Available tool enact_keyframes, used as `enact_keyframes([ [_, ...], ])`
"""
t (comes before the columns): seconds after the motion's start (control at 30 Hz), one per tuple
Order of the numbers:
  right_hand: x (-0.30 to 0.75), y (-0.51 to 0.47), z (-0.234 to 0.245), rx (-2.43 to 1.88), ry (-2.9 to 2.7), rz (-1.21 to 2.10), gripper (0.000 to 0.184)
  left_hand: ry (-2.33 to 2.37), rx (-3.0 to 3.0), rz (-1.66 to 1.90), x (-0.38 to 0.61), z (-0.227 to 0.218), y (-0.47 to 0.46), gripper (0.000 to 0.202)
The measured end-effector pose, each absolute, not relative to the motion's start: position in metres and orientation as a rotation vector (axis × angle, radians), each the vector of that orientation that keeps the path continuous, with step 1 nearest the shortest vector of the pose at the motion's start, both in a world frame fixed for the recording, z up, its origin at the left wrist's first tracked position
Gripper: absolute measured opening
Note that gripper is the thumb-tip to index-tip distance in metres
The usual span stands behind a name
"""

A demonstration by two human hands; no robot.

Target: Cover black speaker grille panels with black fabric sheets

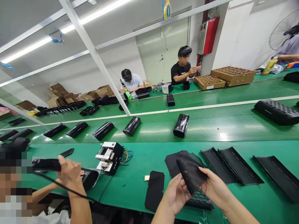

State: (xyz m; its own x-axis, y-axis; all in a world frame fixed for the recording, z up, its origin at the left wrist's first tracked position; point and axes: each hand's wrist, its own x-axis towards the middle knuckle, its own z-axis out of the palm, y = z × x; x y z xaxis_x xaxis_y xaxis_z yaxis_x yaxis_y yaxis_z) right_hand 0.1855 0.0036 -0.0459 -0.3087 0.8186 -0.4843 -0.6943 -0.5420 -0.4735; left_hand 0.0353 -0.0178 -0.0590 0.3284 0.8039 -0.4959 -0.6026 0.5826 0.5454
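A thin, flexible black sheet (192, 174) is bent between my two hands, above the table's front edge. My left hand (175, 194) pinches its lower left side. On the right side, my right hand (213, 183) grips the same sheet with thumb and fingers. Directly below lies a black panel with rows of holes (201, 200), partly hidden by the sheet and my hands. Behind the sheet is a spread stack of flat black sheets (171, 163). More flat black sheets (154, 189) lie left of my left hand, beside a small pale block (147, 178).
Curved black panels (277, 174) lie to my right. A white-and-black machine (109, 157) with cables stands left of centre. At far left, a co-worker's hand (70, 169) holds a black tool with a cord. Black housings (181, 125) line the green conveyor (210, 121); more people sit beyond.
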Motion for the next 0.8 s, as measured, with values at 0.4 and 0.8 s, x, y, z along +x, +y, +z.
enact_keyframes([
  [0.4,0.204,0.005,-0.041,-0.918,-0.375,1.907,0.023,1.102,0.523,1.217,0.006,-0.011,-0.007,0.036],
  [0.8,0.229,0.003,-0.045,-1.201,-0.503,1.885,0.023,1.387,0.731,0.948,-0.011,-0.045,-0.002,0.031],
])
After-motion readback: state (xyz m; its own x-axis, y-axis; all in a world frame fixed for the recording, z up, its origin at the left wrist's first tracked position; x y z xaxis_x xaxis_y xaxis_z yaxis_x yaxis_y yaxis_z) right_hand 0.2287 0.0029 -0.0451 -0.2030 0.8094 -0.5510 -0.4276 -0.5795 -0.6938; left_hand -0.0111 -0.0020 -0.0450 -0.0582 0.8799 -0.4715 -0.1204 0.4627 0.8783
